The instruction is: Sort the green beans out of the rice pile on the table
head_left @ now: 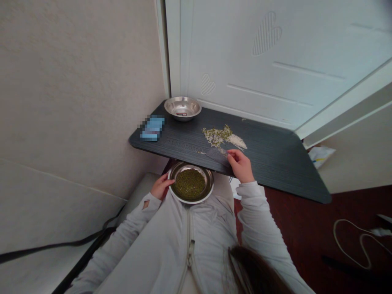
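Note:
My left hand grips the left rim of a steel bowl, thumb over the edge. Small green beans, like mung beans, fill its bottom. This bowl sits at my lap, just under the near edge of the dark table. Above the tabletop, my right hand pinches a thin, clear plastic piece, whose full outline is hard to make out. Just beyond it lies a spread of mixed green beans and white grains, with a paler heap of white grains on its right.
A second steel bowl stands at the table's back left, with a small reddish item inside. Left of it lies a blurred-out blue object. A white door borders the far side and a wall the left. A pale cable loops over the floor.

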`<state>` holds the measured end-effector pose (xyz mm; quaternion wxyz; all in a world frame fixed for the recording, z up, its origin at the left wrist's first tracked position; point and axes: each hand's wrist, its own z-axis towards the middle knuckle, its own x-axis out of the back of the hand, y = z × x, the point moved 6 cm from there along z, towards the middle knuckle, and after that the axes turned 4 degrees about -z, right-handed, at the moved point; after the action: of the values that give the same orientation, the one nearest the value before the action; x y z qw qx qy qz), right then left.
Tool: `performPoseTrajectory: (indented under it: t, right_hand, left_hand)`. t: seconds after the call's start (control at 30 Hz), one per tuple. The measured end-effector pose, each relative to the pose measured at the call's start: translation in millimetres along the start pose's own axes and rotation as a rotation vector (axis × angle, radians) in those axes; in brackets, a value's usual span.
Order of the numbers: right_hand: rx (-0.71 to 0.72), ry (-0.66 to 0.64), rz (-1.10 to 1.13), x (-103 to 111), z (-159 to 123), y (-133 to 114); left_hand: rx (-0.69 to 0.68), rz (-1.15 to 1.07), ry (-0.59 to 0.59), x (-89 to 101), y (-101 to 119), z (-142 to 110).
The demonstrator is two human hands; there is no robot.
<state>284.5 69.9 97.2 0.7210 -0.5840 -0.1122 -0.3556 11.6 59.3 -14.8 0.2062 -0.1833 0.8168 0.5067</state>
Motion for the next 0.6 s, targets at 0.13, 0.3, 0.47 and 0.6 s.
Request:
performPoseTrajectory:
  t: [0.13, 0.3, 0.47, 0.6]
  right_hand:
    - [-0.002, 0.018, -0.002, 1.0, -0.1, 0.6]
    - [-0.009, 0.037, -0.010, 1.4, 0.4, 2.0]
    - [0.010, -0.006, -0.011, 0.3, 0.3, -1.5]
    - [0.016, -0.001, -0.003, 1.0, 0.2, -1.5]
  left_hand:
    - [-0.009, 0.007, 0.007, -0.9, 1.1, -1.1]
    - [-0.015, 0.016, 0.018, 0.6, 0.2, -0.3]
    - [-0.020, 0.023, 0.012, 0.3, 0.6, 0.0]
    - [-0.016, 0.016, 0.022, -1.1, 1.8, -1.6]
